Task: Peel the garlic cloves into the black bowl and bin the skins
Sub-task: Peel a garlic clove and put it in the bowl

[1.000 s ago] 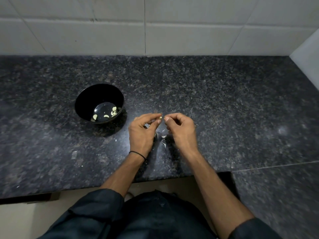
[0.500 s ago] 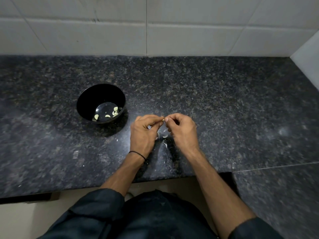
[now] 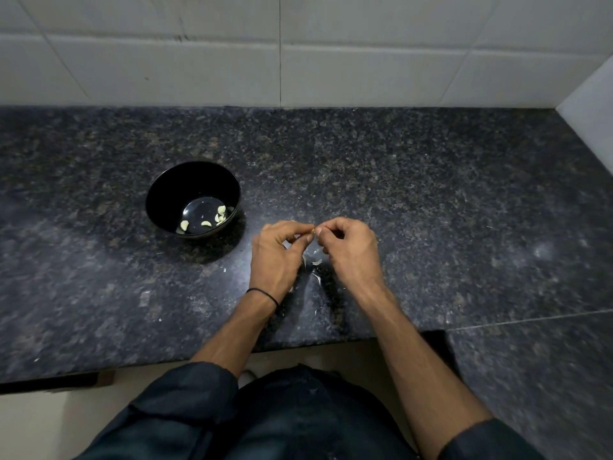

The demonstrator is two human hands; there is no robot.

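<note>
Slippage looks like the main risk. Both hands hover just right of the black bowl [image 3: 185, 184], fingers curled. The left hand [image 3: 275, 257] pinches one small garlic clove [image 3: 313, 231], and the right hand [image 3: 351, 250] pinches at its skin from the far side. The clove is tiny and mostly hidden, so if the skin tears away suddenly it could drop onto the countertop [image 3: 431, 210] short of the bowl, among the loose skins [image 3: 316, 262] lying beneath the hands. Flakes clinging to the fingers could also fall in with the peeled cloves [image 3: 205, 223] inside the bowl.
</note>
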